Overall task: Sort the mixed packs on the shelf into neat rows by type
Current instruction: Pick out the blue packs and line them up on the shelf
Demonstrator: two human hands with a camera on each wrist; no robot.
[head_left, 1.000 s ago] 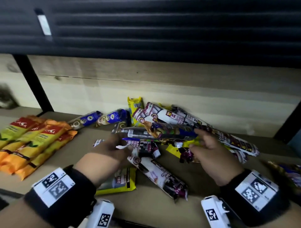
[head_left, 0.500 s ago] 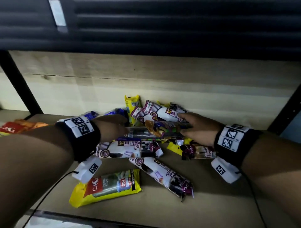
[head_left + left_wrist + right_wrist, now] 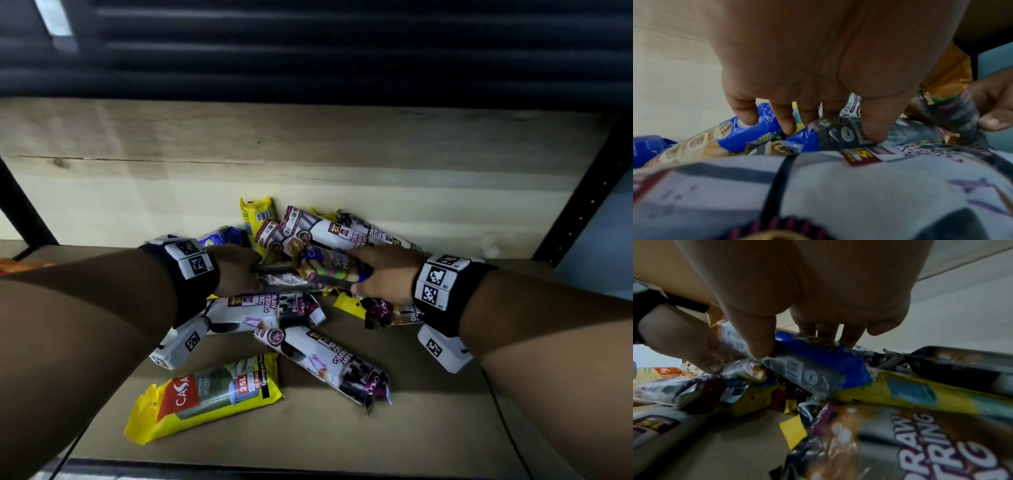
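A heap of mixed packs lies on the wooden shelf (image 3: 428,428). Across its middle lies a long grey-and-blue pack (image 3: 308,279) with colourful contents. My left hand (image 3: 241,270) grips its left end, thumb pressed on the grey wrapper (image 3: 838,134) and fingers (image 3: 785,120) curled behind. My right hand (image 3: 359,274) pinches the other end (image 3: 813,369) between thumb and fingers (image 3: 826,332). White draw-string bag packs (image 3: 253,311) lie below and behind it. Blue packs (image 3: 740,134) sit at the back left.
A yellow pack (image 3: 205,394) lies near the front edge, with another white pack (image 3: 329,363) beside it. Orange packs (image 3: 20,265) show at the far left. The wooden back panel (image 3: 308,178) stands close behind the heap. A black upright (image 3: 582,192) bounds the right side.
Both arms have reached deeper into the heap and the view has come closer. Each hand has taken hold of one end of the grey-and-blue pack.
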